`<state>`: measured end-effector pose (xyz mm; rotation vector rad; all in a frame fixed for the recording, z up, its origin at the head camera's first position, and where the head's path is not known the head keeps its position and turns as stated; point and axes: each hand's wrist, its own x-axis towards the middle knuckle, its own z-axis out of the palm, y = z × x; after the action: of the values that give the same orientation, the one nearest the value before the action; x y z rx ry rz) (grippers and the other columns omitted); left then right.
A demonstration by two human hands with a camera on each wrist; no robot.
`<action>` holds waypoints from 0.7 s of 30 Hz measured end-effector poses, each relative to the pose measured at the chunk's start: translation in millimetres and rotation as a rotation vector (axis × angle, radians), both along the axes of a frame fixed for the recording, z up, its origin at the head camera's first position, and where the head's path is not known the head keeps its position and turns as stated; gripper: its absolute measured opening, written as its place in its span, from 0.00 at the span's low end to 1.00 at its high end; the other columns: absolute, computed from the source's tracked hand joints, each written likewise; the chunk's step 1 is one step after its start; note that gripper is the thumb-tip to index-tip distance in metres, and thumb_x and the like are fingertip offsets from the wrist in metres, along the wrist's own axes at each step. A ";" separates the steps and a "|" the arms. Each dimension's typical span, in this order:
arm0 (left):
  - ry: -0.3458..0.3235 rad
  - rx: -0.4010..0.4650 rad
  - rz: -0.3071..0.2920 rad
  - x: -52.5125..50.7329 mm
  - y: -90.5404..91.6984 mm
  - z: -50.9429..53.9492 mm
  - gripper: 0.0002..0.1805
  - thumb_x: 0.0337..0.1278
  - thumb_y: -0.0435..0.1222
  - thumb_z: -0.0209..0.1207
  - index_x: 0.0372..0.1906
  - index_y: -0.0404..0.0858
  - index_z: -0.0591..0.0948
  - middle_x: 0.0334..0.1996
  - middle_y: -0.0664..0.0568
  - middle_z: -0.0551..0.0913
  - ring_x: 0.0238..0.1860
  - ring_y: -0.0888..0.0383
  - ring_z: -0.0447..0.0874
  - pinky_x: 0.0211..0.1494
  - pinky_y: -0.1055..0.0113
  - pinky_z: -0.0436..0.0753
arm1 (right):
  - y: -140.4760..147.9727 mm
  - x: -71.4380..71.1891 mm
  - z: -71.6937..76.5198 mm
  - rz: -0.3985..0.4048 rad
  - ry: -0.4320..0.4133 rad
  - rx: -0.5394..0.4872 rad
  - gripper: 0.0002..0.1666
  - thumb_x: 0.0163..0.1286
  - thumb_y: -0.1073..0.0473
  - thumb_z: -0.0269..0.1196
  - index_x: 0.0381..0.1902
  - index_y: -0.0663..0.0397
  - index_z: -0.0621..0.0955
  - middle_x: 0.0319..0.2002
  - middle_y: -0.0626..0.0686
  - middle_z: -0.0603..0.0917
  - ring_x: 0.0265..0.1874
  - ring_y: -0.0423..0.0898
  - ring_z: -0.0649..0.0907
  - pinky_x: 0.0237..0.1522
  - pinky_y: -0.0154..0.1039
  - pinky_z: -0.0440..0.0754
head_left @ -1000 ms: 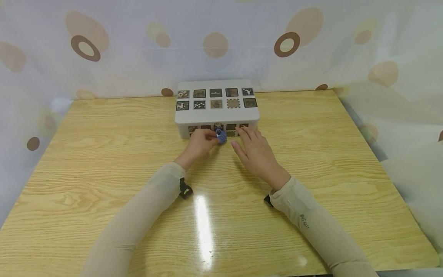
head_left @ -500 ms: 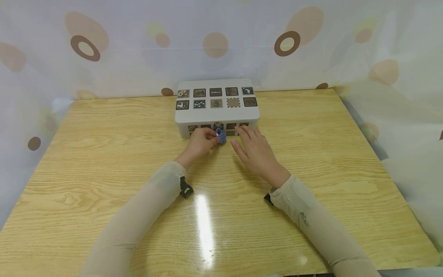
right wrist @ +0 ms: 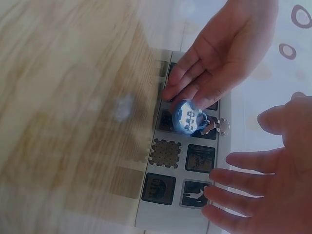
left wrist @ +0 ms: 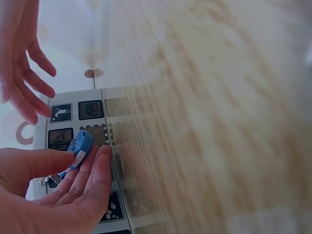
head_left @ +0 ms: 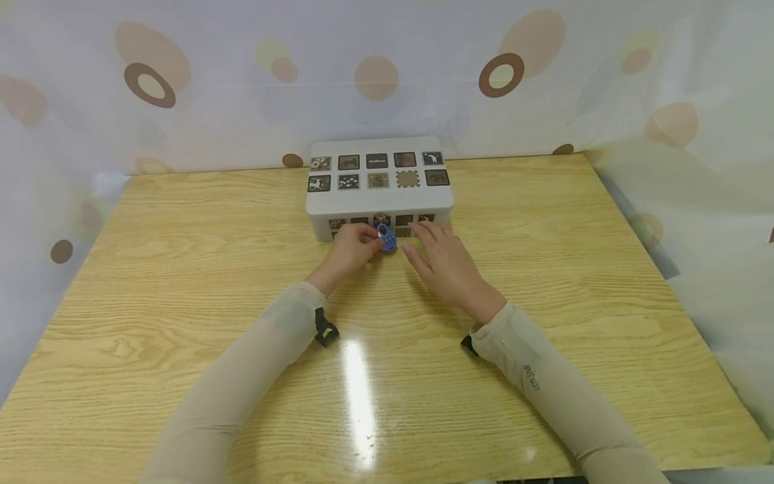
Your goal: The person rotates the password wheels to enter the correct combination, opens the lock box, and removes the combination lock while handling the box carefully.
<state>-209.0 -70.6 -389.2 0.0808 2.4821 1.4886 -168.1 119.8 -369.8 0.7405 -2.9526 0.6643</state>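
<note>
A blue combination padlock [head_left: 388, 239] hangs at the front of a white box [head_left: 381, 199]. Its face with dials [right wrist: 189, 119] shows in the right wrist view, and its shackle meets the silver clasp [right wrist: 222, 126] there. My left hand [head_left: 349, 249] pinches the padlock's left side between thumb and fingers. Seen from the left wrist, the thumb lies on one edge of the padlock [left wrist: 80, 144], near a white part. My right hand [head_left: 450, 265], fingers extended and apart, stays at the box's front right and holds nothing. Whether its fingertips touch the box, I cannot tell.
Dark and tan picture squares cover the box's lid and front. It stands at the back of a wood-grain table [head_left: 211, 289], close to a white curtain [head_left: 423, 40] with brown dots. Dark straps [head_left: 326, 329] circle both wrists.
The padlock has tilted slightly in my left hand's pinch. Both hands otherwise keep nearly the same places, and the box has not moved.
</note>
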 end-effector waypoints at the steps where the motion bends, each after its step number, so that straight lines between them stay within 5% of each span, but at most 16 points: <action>1: -0.006 0.008 0.004 0.0 0.2 -0.1 0.13 0.65 0.29 0.56 0.49 0.23 0.77 0.40 0.35 0.84 0.40 0.46 0.86 0.40 0.66 0.86 | 0.1 -0.5 0.2 0.002 -0.005 -0.007 0.32 0.78 0.47 0.45 0.69 0.65 0.64 0.67 0.65 0.66 0.67 0.62 0.63 0.67 0.58 0.64; 14: -0.069 0.114 0.030 2.7 -0.4 2.9 0.12 0.64 0.26 0.55 0.48 0.21 0.77 0.42 0.31 0.83 0.43 0.42 0.85 0.43 0.63 0.86 | 2.7 -12.3 -3.0 0.023 -0.134 -0.178 0.27 0.77 0.51 0.49 0.63 0.66 0.71 0.62 0.64 0.71 0.64 0.59 0.68 0.68 0.53 0.65; 21: -0.102 0.137 0.040 1.2 -1.4 3.5 0.13 0.65 0.26 0.54 0.50 0.22 0.76 0.44 0.31 0.83 0.43 0.43 0.85 0.44 0.64 0.86 | -0.4 -20.1 -5.1 0.035 -0.180 -0.249 0.22 0.76 0.58 0.51 0.60 0.68 0.74 0.58 0.65 0.75 0.56 0.58 0.75 0.59 0.52 0.75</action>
<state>-207.8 -71.9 -385.7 -0.0194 2.3137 1.6348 -188.2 119.4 -374.9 0.7473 -2.9364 1.1331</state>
